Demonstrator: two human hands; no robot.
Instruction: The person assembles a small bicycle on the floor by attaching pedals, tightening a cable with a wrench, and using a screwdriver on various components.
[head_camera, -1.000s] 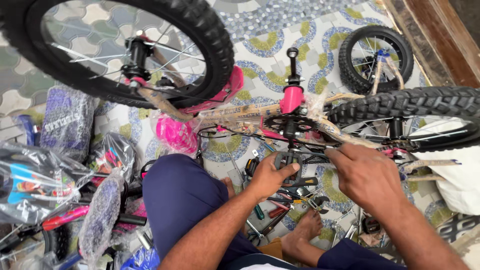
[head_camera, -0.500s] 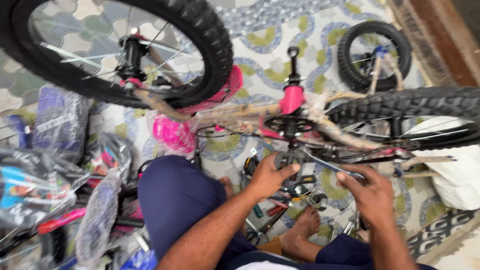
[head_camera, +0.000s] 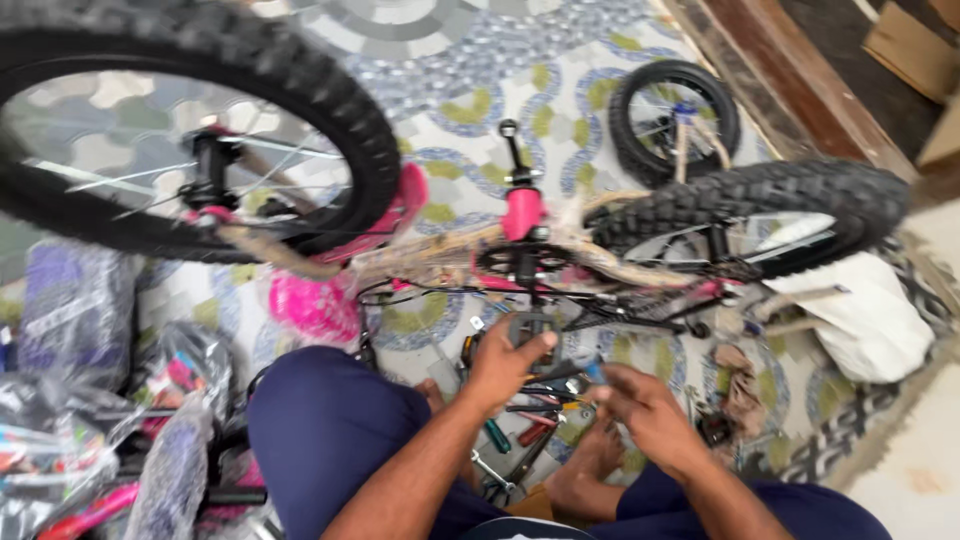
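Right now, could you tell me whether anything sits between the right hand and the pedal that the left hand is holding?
Nothing visible does. The left hand grips the pedal, and the right hand hangs open just beside it, over the tools on the mat; only open space lies between them.

Upturned pink bicycle (head_camera: 520, 250) spans centre frame, wrapped in brown packing paper. Large knobby wheel (head_camera: 190, 130) at 10 o'clock; second knobby wheel (head_camera: 760, 205) at 3 o'clock. Small loose wheel (head_camera: 675, 120) on patterned floor mat (head_camera: 480, 70) at 1 o'clock. Left hand (head_camera: 505, 365) grips grey pedal (head_camera: 530, 328) just below crank, fingers closed round it. Right hand (head_camera: 645, 410) at 5 o'clock, blurred, fingers spread, holding nothing discernible, over scattered hand tools (head_camera: 520, 440). Plastic-wrapped parts (head_camera: 90, 420) at 8 o'clock. White bag (head_camera: 870, 320) at 4 o'clock.
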